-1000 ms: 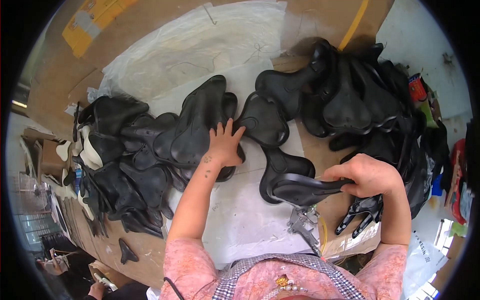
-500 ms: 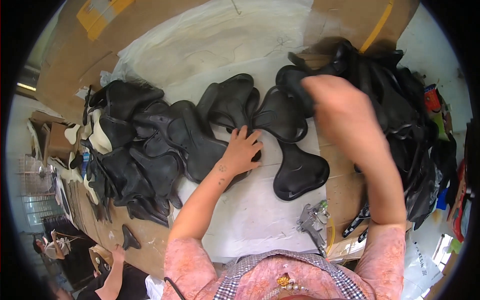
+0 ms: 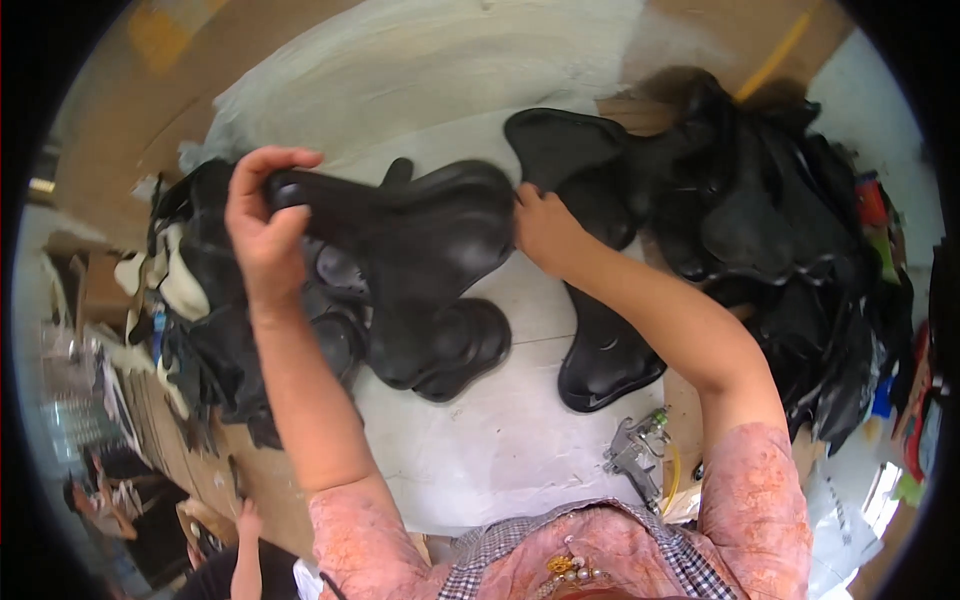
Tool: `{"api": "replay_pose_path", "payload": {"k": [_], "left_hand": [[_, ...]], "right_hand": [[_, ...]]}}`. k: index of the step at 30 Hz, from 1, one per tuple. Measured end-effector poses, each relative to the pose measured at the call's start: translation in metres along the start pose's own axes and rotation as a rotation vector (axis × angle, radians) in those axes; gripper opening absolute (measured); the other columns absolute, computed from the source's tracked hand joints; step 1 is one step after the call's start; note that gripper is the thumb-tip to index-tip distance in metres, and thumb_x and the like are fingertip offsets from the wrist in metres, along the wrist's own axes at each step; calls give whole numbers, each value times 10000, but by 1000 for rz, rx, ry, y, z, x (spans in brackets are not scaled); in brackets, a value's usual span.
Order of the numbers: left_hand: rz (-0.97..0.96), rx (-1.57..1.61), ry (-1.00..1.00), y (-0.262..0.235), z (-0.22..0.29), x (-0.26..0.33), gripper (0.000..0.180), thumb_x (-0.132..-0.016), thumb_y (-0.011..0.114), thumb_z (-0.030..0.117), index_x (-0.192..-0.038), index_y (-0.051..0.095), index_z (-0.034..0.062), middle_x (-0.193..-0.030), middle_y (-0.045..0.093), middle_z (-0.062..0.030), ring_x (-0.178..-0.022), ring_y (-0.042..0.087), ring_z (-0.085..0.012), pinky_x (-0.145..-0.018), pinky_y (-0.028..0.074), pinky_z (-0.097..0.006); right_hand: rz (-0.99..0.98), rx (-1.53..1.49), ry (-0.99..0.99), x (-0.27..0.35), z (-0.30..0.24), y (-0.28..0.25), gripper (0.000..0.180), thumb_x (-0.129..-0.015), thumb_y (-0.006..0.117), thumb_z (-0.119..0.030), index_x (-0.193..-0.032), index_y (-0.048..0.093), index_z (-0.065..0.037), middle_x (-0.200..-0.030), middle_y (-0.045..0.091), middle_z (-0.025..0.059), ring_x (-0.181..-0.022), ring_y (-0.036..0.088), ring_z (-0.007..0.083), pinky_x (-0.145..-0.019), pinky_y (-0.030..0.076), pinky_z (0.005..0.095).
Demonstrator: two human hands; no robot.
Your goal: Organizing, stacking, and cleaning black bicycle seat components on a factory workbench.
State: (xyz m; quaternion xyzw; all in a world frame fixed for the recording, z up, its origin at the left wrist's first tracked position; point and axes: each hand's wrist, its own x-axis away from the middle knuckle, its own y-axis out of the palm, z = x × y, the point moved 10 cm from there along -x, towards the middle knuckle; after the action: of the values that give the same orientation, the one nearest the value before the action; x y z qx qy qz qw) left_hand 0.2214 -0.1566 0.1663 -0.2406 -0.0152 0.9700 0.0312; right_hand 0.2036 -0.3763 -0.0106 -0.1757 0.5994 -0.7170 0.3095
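A black moulded saddle piece [image 3: 430,230], glossy and curved, is raised over the middle of the white table covering. My left hand [image 3: 265,225] wraps round its left end, thumb below and fingers above. At its right edge my right hand [image 3: 550,232] has its fingers bent and pinched on the rim; the fingertips are partly hidden. Under and in front of it lie more black saddle pieces [image 3: 465,345], overlapping. Another black saddle piece [image 3: 605,365] rests to the right, its upper part running beneath my right forearm.
Piles of black saddle pieces stand at the left [image 3: 220,340] and right [image 3: 780,220]. A metal spray gun [image 3: 635,455] with a yellow hose lies near the table's front edge. Cream-coloured pieces [image 3: 180,275] sit at far left. Another person's arm [image 3: 247,555] reaches in at lower left.
My left hand has moved up and left and now grips a raised saddle piece. My right hand has come down and left to its edge. The pieces in the middle have shifted.
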Motion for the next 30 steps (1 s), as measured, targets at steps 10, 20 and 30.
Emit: {"api": "replay_pose_path", "payload": {"k": [10, 20, 30], "left_hand": [[-62, 143, -319, 25, -105, -15, 570, -589, 525, 44, -1156, 527, -13, -1061, 571, -164, -909, 535, -208, -848, 442, -292], [-337, 251, -466, 294, -104, 15, 243, -840, 618, 87, -1066, 632, 0, -945, 670, -68, -867, 619, -159, -812, 475, -270], [-460, -4, -678, 490, -188, 17, 789, -781, 732, 186, -1434, 309, 52, -1131, 609, -149, -951, 593, -197, -832, 466, -336]], "right_hand": [[497, -806, 185, -3, 203, -178, 702, -682, 764, -307, -1298, 506, -90, -1149, 607, 150, -990, 601, 227, -868, 473, 321], [232, -310, 1161, 314, 447, -85, 679, -781, 633, -557, -1125, 610, 28, -1055, 646, 214, -1026, 611, 325, -882, 469, 364], [-318, -290, 1022, 333, 416, -3, 1008, -679, 463, -823, -1240, 557, 10, -1178, 603, 218, -1118, 570, 336, -960, 437, 382]]}}
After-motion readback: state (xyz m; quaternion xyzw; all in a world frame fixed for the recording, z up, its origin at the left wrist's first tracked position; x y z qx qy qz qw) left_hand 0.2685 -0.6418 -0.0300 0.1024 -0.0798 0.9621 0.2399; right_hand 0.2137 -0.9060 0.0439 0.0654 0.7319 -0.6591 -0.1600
